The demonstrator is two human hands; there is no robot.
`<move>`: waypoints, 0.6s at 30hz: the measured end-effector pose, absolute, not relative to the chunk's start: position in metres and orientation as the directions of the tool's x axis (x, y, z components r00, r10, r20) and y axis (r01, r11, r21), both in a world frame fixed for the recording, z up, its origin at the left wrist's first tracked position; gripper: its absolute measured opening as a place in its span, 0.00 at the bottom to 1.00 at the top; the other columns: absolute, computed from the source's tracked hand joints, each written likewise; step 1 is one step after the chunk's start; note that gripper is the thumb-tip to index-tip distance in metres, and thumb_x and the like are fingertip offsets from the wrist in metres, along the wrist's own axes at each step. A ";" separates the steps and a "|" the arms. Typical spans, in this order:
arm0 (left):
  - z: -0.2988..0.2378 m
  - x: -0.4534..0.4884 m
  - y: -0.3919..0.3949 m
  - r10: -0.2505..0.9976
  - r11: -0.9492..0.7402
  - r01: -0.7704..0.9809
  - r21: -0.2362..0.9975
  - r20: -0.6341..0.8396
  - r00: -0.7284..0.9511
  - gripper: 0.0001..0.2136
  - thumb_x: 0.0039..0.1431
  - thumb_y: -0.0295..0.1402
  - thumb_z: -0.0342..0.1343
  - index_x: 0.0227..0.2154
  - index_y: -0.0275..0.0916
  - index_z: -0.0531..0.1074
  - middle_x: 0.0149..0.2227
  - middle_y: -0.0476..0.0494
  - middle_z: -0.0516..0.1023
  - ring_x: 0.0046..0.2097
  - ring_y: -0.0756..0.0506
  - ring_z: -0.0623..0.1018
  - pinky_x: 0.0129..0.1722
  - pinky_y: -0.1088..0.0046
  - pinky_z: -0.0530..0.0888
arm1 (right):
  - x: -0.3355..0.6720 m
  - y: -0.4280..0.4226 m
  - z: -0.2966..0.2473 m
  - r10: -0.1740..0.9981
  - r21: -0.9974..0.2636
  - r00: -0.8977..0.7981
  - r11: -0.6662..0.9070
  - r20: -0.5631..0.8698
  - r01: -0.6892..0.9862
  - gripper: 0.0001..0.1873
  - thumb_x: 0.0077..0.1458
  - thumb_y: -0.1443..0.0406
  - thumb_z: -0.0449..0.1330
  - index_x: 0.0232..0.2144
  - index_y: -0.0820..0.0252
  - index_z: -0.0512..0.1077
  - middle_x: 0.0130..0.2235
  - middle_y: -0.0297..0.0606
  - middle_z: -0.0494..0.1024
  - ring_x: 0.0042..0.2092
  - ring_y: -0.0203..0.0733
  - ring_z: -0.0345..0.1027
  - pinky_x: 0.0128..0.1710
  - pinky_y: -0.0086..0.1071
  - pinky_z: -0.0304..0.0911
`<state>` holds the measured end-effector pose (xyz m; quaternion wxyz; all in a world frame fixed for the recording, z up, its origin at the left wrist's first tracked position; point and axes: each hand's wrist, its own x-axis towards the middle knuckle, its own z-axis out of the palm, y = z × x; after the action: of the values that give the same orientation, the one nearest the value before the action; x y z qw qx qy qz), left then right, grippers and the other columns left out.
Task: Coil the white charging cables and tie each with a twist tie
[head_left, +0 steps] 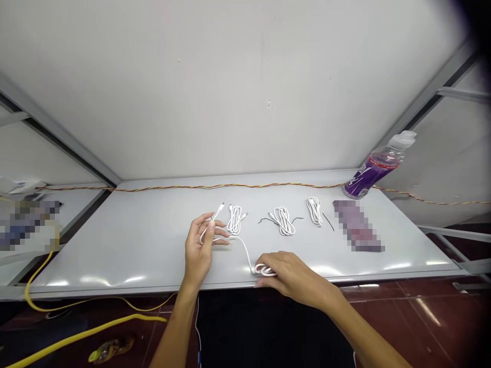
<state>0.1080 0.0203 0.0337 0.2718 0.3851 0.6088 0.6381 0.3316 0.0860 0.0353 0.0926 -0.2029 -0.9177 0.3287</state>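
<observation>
At six o'clock in view, our white cable (247,253) is part-coiled: our right hand (286,271) grips its loops, our left hand (199,250) pinches one end. From it, between eleven and two o'clock, three coils (283,221) look wound; black ties (328,222) appear unfastened.

One cam here, head-mounted, and we're looking fwd & down from above the wearer's arms! The tabletop (134,240) spans nearly the full width, its near edge running across the lower half, w/ the back wall (230,102) filling approx. the top half. L hand (199,243) and R hand (284,271) sit near the cam, low & roughly ctr.; forearms (176,322) enter via the bottom edge. Wide angle, def.: grey frame posts (57,130) splay outward both sides, floor (402,317) shows below, dark blur (481,30) over the top R corner.
</observation>
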 end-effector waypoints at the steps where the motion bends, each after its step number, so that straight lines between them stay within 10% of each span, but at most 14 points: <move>1: 0.035 0.109 0.022 0.823 -0.117 0.127 0.985 0.167 -0.543 0.16 0.64 0.43 0.51 0.51 0.42 0.64 0.40 0.42 0.75 0.34 0.46 0.79 0.28 0.68 0.81 | 0.331 0.085 0.035 0.436 -0.653 -0.899 0.693 0.042 0.305 0.07 0.64 0.58 0.56 0.38 0.55 0.68 0.34 0.35 0.76 0.34 0.41 0.68 0.34 0.31 0.57; 9: 0.035 0.113 0.024 0.907 -0.021 0.162 0.986 0.088 -0.413 0.17 0.63 0.44 0.52 0.50 0.42 0.68 0.40 0.41 0.77 0.38 0.45 0.77 0.22 0.75 0.74 | 0.329 0.089 0.022 0.689 -0.989 -0.717 0.151 0.110 -0.007 0.09 0.61 0.58 0.59 0.35 0.58 0.72 0.26 0.32 0.70 0.26 0.34 0.62 0.27 0.28 0.58; 14: 0.033 0.128 0.023 0.932 0.012 0.064 0.998 0.012 -0.363 0.18 0.64 0.45 0.51 0.51 0.39 0.67 0.40 0.40 0.76 0.36 0.46 0.76 0.22 0.74 0.75 | 0.316 0.094 0.012 0.836 -0.942 -0.547 -0.140 0.052 -0.304 0.15 0.57 0.54 0.62 0.41 0.55 0.67 0.23 0.25 0.58 0.20 0.31 0.52 0.18 0.27 0.56; 18: 0.035 0.139 0.023 0.930 0.003 0.016 1.000 0.003 -0.367 0.17 0.64 0.44 0.51 0.50 0.39 0.67 0.39 0.41 0.75 0.32 0.48 0.76 0.21 0.74 0.75 | 0.310 0.097 0.008 0.851 -0.964 -0.525 -0.164 -0.031 -0.209 0.18 0.52 0.55 0.66 0.40 0.58 0.71 0.20 0.23 0.54 0.19 0.29 0.48 0.17 0.26 0.48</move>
<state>0.1390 0.0227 0.0351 0.3935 0.4019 0.5886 0.5806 0.3104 0.0966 0.0079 0.3790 -0.3063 -0.5236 0.6988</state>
